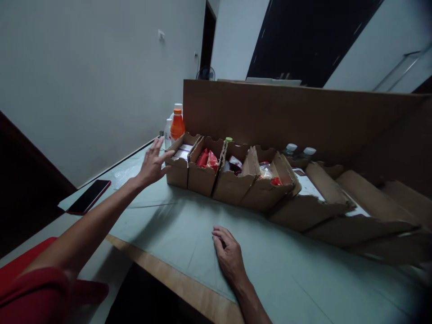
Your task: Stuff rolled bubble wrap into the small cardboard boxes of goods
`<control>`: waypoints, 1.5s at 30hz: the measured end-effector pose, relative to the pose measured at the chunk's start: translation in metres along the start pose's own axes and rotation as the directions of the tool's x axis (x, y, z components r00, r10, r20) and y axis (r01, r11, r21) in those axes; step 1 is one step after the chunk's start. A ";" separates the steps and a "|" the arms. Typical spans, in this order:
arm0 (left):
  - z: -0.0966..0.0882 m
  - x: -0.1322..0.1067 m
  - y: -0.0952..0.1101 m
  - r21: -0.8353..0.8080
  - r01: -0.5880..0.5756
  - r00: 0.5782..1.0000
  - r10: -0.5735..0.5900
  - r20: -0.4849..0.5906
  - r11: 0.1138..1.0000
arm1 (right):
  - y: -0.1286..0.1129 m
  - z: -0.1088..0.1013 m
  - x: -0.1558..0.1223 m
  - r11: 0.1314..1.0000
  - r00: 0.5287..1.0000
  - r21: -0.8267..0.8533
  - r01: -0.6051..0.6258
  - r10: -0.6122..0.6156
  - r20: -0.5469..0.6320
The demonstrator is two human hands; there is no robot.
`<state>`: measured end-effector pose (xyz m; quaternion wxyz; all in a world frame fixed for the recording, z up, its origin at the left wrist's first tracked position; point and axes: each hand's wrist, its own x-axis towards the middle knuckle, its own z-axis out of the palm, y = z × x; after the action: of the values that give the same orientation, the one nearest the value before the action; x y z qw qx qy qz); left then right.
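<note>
My L hand (pixel 151 166) splayed, released, beside leftmost cardbd box (pixel 177 175); R hand (pixel 229 255) loosely curled, released, on tbl (pixel 283 261)

The left arm (pixel 97 225) reaches far, almost straight, and the fingers of the left hand (pixel 152 165) are spread wide. The right hand (pixel 230 255) is nearer, its fingers loosely bent. The right arm (pixel 252 300) leans left.

Matt cardboard boxes (pixel 200 182) with rough rims cross the middle of the frame; the red packets (pixel 212 160) are glossy. At left, the phone (pixel 89 196) has a smooth, shiny screen. The matt table cover (pixel 168 225) is perhaps cloth; the table edge (pixel 175 281), lower centre, is wood.
</note>
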<state>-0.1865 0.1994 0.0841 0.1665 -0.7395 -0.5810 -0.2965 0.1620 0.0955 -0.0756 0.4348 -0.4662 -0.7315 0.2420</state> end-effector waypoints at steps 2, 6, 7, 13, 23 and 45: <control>0.002 0.022 0.004 0.046 -0.004 0.989 -0.003 0.150 0.999 | -0.001 -0.001 0.000 1.000 1.000 0.001 0.011 -0.011 -0.009; -0.004 0.041 0.013 0.087 -0.043 0.962 0.018 0.272 0.995 | -0.003 -0.001 -0.001 1.000 1.000 0.013 0.019 -0.019 -0.023; -0.008 0.038 0.015 0.087 -0.057 0.961 0.031 0.274 0.995 | -0.003 -0.001 -0.001 1.000 1.000 0.017 0.018 -0.018 -0.024; -0.040 -0.015 0.054 0.056 -0.200 0.959 0.184 0.218 0.978 | -0.004 -0.001 -0.001 1.000 1.000 0.029 0.007 -0.006 -0.013; -0.092 -0.044 0.178 -0.387 -0.287 0.932 0.162 -0.325 0.877 | -0.019 -0.018 0.000 0.999 0.995 0.041 -0.031 0.027 0.094; 0.065 -0.102 0.158 -0.845 0.460 0.763 -0.365 0.534 -0.274 | -0.018 -0.073 0.006 0.931 0.899 0.073 -0.357 0.364 -0.242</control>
<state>-0.0341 0.1173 -0.0151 -0.5535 -0.3757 -0.3949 -0.6297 0.2156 0.0888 -0.0223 0.4780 -0.6144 -0.5681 0.2670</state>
